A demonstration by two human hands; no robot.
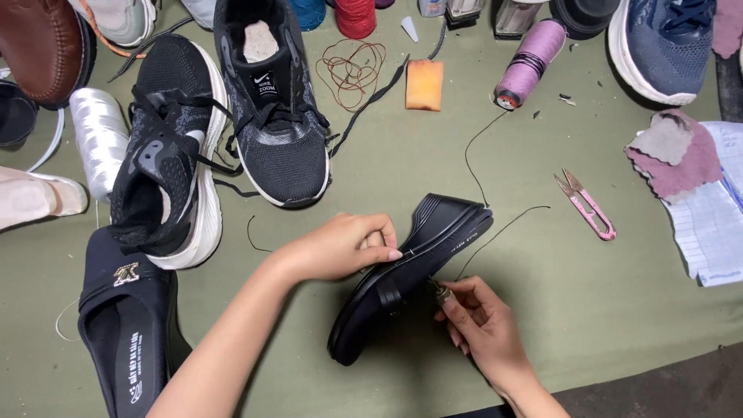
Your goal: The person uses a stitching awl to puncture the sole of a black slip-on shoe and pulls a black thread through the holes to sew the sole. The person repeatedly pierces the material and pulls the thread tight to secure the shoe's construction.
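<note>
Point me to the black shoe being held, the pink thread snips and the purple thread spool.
black shoe (433,232), head view, on the sole near the heel.
pink thread snips (594,214), head view, on the pink handle.
purple thread spool (531,60), head view, on the wound thread.

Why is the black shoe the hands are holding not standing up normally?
The black shoe is tipped on its side: its sole edge faces the camera, steadied by the left hand, while the right hand works at it.
</note>
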